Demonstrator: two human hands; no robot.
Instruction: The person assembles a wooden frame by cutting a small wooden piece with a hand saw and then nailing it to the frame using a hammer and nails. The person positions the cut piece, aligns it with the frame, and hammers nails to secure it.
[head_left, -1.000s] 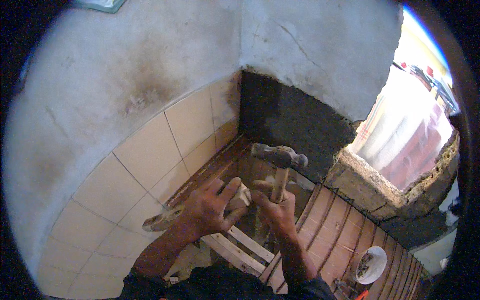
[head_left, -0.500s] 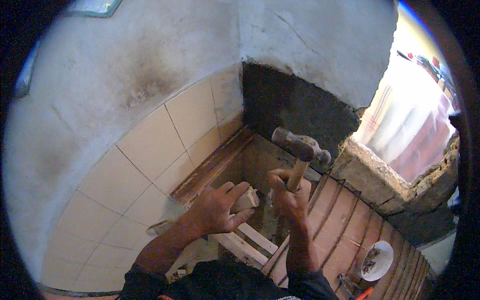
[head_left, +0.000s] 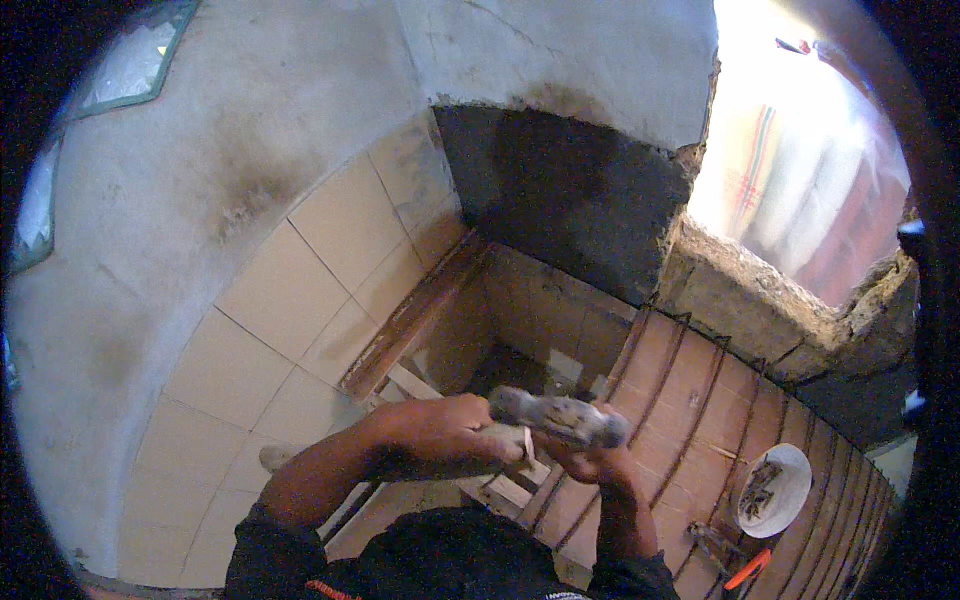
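My left hand (head_left: pixel 455 428) is closed around a piece of wood (head_left: pixel 505 440), whose pale cut end shows beyond the fingers. A pale rounded end (head_left: pixel 275 457) sticks out past my left forearm; whether it belongs to the same piece I cannot tell. In my right hand (head_left: pixel 590 462) is a hammer (head_left: pixel 562 416), its metal head lying sideways just above the wood's end and close to my left knuckles. The hammer's handle is mostly hidden by the head and hand. Contact between head and wood cannot be made out.
Beige wall tiles (head_left: pixel 285 290) run along the left, with a wooden board (head_left: pixel 405 320) at their foot. Below lies a deep recess (head_left: pixel 510 365). Steel rods cross wooden panels (head_left: pixel 660 390) at right, bearing a white bowl (head_left: pixel 805 490) and an orange-handled tool (head_left: pixel 748 568). Beyond is a rough wall opening (head_left: pixel 790 200).
The hammer has swung down toward me, from raised beyond my hands to close over the wood. My left hand has come nearer my body, and the whole view has shifted.
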